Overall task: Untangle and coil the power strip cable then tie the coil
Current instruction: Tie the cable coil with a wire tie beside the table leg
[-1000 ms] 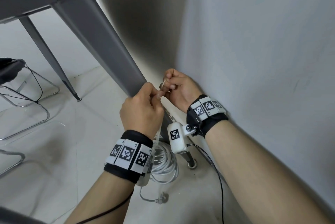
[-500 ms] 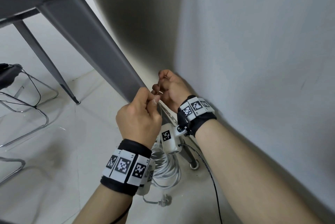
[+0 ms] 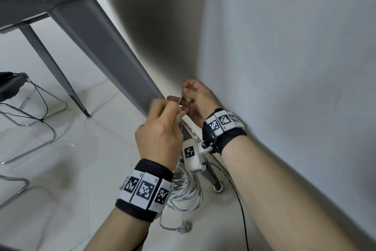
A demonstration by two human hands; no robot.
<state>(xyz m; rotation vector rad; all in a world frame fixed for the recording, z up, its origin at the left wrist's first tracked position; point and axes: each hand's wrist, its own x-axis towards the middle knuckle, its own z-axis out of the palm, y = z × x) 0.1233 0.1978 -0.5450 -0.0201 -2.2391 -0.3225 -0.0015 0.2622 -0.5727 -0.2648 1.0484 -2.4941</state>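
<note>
The white power strip cable (image 3: pixel 188 190) lies wound in a coil on the floor under my wrists, with its plug (image 3: pixel 184 228) trailing in front of it. A strand rises from the coil to my left hand (image 3: pixel 160 136), whose curled fingers pinch it together with one end of a thin pale tie (image 3: pixel 180 98). The other end of the tie is pinched by my right hand (image 3: pixel 196 99), a little farther away and close to the wall. Part of the coil is hidden by my left wrist. No power strip body shows.
A slanted grey table leg (image 3: pixel 122 63) runs right behind my hands, its foot (image 3: pixel 217 186) beside the coil. A white wall (image 3: pixel 284 67) closes the right side. A chrome chair frame (image 3: pixel 36 126) stands at the left, and a black wire (image 3: pixel 241 204) runs under my right forearm.
My hands have drawn apart: the right hand moved up and away towards the wall, and a short length of tie now shows stretched between the two hands.
</note>
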